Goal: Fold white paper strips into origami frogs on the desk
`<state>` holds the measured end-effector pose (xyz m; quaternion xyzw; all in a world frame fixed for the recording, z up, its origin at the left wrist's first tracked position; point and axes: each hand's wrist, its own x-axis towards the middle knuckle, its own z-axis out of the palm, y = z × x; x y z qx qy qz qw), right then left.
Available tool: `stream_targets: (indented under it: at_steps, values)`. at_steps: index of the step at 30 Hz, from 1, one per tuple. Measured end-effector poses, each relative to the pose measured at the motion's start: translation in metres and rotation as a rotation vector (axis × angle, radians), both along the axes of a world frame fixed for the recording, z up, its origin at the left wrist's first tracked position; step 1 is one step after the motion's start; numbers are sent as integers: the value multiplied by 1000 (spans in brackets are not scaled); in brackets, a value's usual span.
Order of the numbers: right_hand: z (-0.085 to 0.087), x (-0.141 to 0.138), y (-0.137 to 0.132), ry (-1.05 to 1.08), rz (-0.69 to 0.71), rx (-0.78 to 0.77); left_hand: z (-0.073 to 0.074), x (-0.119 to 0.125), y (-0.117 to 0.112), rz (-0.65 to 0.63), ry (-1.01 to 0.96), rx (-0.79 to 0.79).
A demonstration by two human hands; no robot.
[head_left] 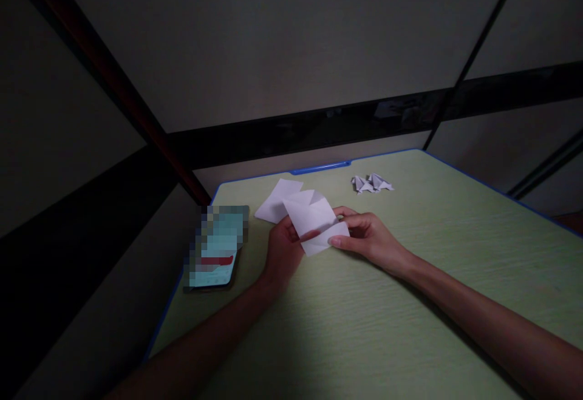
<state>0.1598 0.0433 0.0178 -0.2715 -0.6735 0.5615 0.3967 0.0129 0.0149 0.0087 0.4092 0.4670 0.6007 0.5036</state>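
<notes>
Between both hands, just over the table, is a creased sheet of white paper [312, 213] with its near edge curling up. My left hand [283, 254] grips its left side, the fingers partly hidden behind the paper. On the right, my right hand [367, 236] pinches the lower right corner, thumb on top and fingers behind. Another white paper [276, 201] lies flat on the table beyond my left hand, partly covered by the held sheet. Farther back, two small folded paper figures [372, 183] stand side by side.
A phone [221, 248] with a lit, partly blurred screen lies at the table's left edge. The pale green table [437, 236] has a blue rim and a blue handle-like strip [321, 167] at its far edge. Behind it rise dark-banded panels [291, 48].
</notes>
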Motion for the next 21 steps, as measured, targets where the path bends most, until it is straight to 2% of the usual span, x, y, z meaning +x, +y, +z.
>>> stream_targets:
  at_steps: [4,16,21]
  values:
    - [1,0,-2,-1,41,2,0,-1,-1,40,-36,-20]
    - [1,-1,-2,-18,198,55,0,-3,-1,90,44,-13]
    - [1,-2,-3,1,185,20,0,-4,-1,77,8,-28]
